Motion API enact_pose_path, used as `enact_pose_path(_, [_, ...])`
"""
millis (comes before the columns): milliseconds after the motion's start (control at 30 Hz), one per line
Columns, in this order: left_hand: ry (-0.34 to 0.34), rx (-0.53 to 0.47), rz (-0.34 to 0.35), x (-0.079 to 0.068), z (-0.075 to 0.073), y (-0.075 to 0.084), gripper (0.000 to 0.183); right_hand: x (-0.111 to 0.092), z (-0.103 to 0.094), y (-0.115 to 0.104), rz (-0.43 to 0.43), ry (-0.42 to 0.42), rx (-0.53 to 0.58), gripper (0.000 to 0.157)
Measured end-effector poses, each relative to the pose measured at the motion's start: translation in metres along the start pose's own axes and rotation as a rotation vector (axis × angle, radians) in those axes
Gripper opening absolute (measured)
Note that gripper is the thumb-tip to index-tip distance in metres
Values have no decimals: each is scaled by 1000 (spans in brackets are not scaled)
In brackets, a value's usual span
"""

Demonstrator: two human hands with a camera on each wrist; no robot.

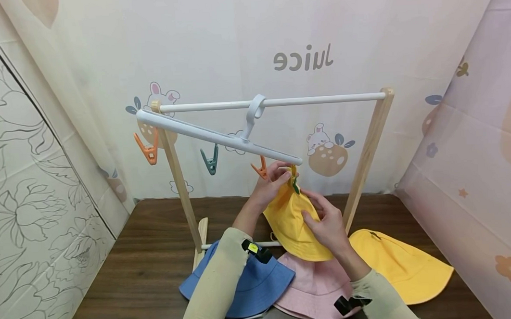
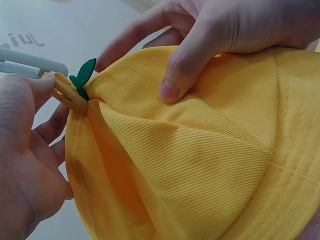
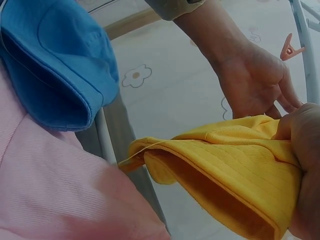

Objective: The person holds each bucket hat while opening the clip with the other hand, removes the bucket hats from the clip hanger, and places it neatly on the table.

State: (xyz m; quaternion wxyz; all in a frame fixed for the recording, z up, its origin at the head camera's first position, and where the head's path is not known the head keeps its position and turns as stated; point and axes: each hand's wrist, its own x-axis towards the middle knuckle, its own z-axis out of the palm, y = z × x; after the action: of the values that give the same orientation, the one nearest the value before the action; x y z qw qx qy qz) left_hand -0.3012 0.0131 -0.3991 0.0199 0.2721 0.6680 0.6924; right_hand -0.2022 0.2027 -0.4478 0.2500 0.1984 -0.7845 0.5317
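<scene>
My left hand pinches a yellow clip at the low right end of the white hanger. The clip sits at the crown of a yellow bucket hat, right beside its green leaf tab. With thumb and fingers, my right hand grips the side of that hat. The hat hangs tilted, its brim low and to the right. Seen from the right wrist, the brim opening faces the camera. The hanger hooks over the white rod and slants down to the right.
Two orange clips and a teal clip dangle from the hanger. On the dark wooden table lie a blue hat, a pink hat and another yellow hat. Wooden rack posts stand at both sides, with patterned curtains behind.
</scene>
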Motion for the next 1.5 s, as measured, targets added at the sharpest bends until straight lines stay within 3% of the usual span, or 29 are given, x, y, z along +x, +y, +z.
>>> enact_pose_path(433, [-7,-51,-34,-1,-1,1,34,-1,2,2,-4,0,8,53])
enact_pose_path(1500, [30,-44,-58,-3,-4,-4,35,-6,4,5,-23,0,-14,54])
